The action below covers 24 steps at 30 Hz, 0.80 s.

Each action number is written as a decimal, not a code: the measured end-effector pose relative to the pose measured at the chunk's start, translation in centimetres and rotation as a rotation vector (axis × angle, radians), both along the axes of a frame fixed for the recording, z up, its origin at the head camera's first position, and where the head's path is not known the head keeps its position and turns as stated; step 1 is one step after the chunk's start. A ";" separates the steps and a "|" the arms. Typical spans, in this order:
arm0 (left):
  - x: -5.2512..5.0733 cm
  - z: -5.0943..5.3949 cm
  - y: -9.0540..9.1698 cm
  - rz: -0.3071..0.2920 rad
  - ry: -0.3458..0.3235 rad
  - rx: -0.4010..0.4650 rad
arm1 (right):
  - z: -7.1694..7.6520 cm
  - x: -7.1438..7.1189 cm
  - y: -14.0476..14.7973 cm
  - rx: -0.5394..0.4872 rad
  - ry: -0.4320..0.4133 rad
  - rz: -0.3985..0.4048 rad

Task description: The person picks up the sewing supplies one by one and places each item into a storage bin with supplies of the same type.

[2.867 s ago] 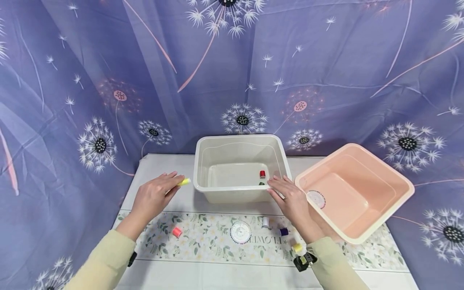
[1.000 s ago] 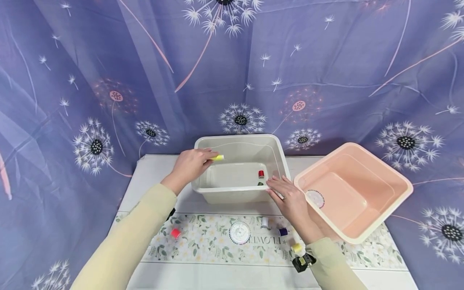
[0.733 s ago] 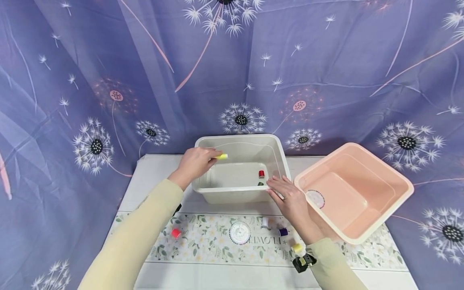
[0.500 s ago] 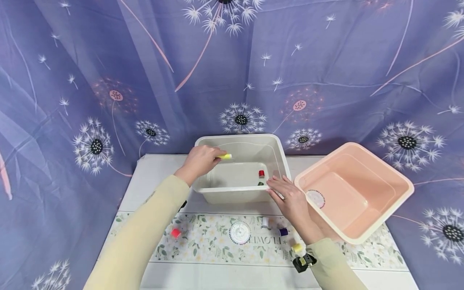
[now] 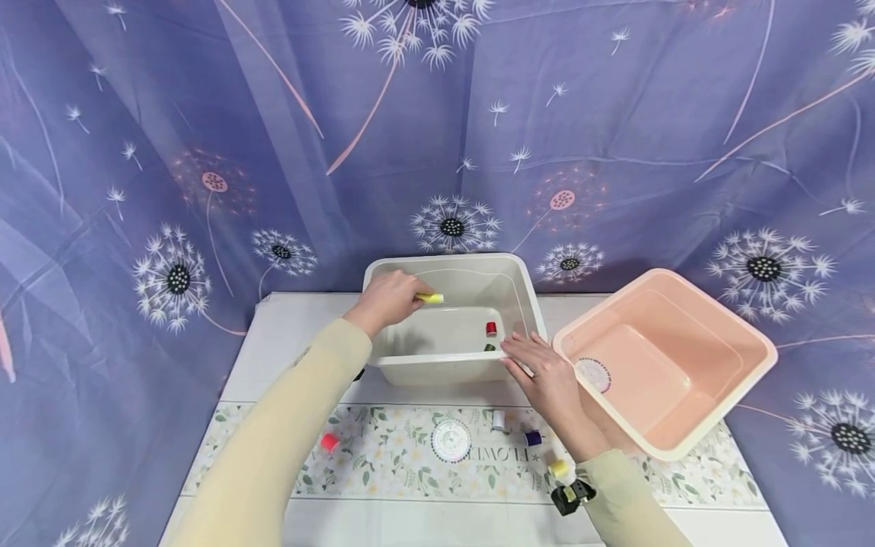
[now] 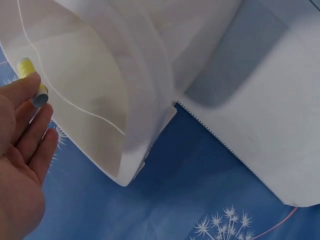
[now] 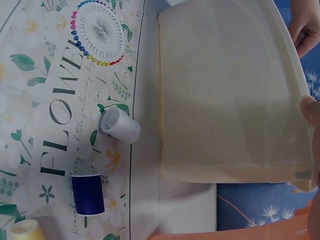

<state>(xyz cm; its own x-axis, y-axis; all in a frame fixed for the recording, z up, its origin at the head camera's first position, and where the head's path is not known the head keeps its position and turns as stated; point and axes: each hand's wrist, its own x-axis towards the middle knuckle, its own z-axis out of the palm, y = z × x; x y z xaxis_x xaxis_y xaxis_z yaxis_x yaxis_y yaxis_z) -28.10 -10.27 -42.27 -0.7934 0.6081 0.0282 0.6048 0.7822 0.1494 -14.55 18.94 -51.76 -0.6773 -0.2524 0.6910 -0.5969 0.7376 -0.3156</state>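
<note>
My left hand (image 5: 393,296) pinches a yellow spool of thread (image 5: 431,298) between thumb and fingers, over the left part of the white basin (image 5: 424,368). In the left wrist view the same yellow spool (image 6: 26,67) shows its grey end between thumb and fingertips. The right hand (image 5: 543,372) rests on the basin's front right rim, its thumb (image 7: 311,110) at the edge in the right wrist view. Inside the basin lie a red spool (image 5: 491,329) and a small dark green one (image 5: 489,348), partly hidden by the front wall.
A pink basin (image 5: 728,327) holding a pin wheel (image 5: 593,374) stands at the right. On the table are a coral spool (image 5: 330,442), another pin wheel (image 5: 451,441), a white spool (image 5: 498,419), a dark purple spool (image 5: 532,438) and a second yellow spool (image 5: 559,468).
My left hand has carried the yellow spool rightward from beside the white basin to above its inside, lately edging a little further right. The right hand has stayed on the rim.
</note>
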 end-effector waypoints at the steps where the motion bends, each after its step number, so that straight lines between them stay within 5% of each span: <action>1: -0.1 -0.1 0.1 -0.004 -0.005 0.002 | 0.0 0.0 0.0 0.000 0.000 0.000; 18: -1.6 -0.9 1.7 0.054 -0.204 -0.094 | -0.1 -0.1 0.1 -0.010 -0.003 0.017; 24: -2.1 -1.2 2.1 0.057 -0.222 -0.118 | -0.1 -0.1 0.1 -0.007 0.004 0.023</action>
